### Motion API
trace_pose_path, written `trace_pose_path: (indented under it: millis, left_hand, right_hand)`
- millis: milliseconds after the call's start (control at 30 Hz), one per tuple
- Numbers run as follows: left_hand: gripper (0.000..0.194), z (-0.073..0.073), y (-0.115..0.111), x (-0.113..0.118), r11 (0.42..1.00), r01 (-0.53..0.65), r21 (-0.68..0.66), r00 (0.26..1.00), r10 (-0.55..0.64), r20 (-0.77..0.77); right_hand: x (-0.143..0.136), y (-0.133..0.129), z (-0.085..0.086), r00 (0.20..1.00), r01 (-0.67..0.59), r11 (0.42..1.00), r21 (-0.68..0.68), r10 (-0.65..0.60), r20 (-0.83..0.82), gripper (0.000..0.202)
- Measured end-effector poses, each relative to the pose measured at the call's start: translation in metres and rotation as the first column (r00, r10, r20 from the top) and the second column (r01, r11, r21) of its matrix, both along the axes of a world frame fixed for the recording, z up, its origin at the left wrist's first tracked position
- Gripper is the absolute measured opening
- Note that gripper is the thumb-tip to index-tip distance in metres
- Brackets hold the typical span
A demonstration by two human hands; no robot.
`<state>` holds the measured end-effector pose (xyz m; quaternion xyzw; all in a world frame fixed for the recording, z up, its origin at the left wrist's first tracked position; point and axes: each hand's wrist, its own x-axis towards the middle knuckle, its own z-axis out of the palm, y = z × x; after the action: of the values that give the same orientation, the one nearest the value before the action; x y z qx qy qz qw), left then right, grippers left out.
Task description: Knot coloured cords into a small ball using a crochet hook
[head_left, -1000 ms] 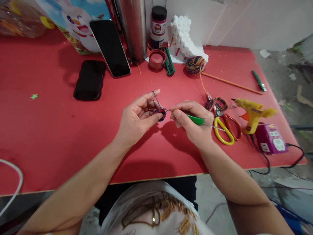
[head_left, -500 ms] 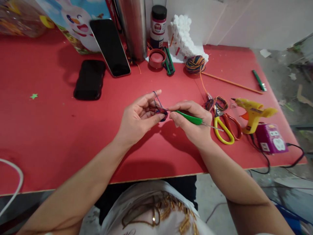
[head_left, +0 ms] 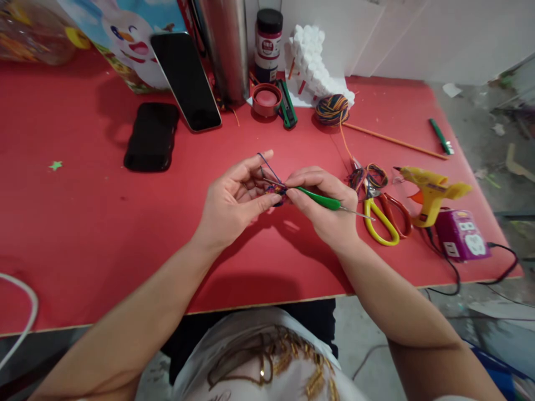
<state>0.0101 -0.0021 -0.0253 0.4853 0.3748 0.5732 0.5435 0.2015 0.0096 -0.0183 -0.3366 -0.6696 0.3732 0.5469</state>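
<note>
Left hand (head_left: 228,203) pinches the piece (head_left: 273,190) over the table (head_left: 125,250), inside its front edge; right hand (head_left: 336,224) clamps the hook (head_left: 322,200). Slack in the yarn (head_left: 271,168) over the left index (head_left: 249,165) could drop a loop; a snag in the tangle (head_left: 358,179), toward the right edge, could jerk the piece.
</note>
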Motion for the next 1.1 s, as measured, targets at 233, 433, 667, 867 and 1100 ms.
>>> trace_pose_path:
  millis: [233,433,667,867,1100]
  left_hand:
    - [0.07,-0.003,-0.001,-0.002,0.999,0.02,-0.025,0.999,-0.019,0.035]
    - [0.068,-0.006,0.004,-0.004,0.999,-0.01,0.037,0.999,0.008,0.047]
    - [0.064,-0.011,0.012,-0.007,0.998,-0.049,0.027,0.997,0.047,0.061]
    - [0.062,-0.014,0.016,-0.008,0.997,-0.08,-0.003,0.995,0.08,0.059]
    - [0.059,-0.015,0.016,-0.007,0.993,-0.105,0.051,0.994,0.105,-0.005]
  right_hand:
    - [0.0,0.001,0.0,0.999,0.023,0.999,0.038,-0.022,-0.034,0.012]
    - [-0.002,0.003,-0.001,0.998,0.001,1.0,-0.01,-0.001,-0.065,0.009]
    - [-0.008,0.004,-0.002,0.989,-0.045,0.981,-0.19,0.017,-0.148,0.009]
    - [-0.01,0.003,-0.002,0.987,-0.05,0.979,-0.197,0.018,-0.158,0.008]
    - [-0.008,0.005,-0.006,0.991,-0.058,0.987,-0.15,0.039,-0.127,0.008]
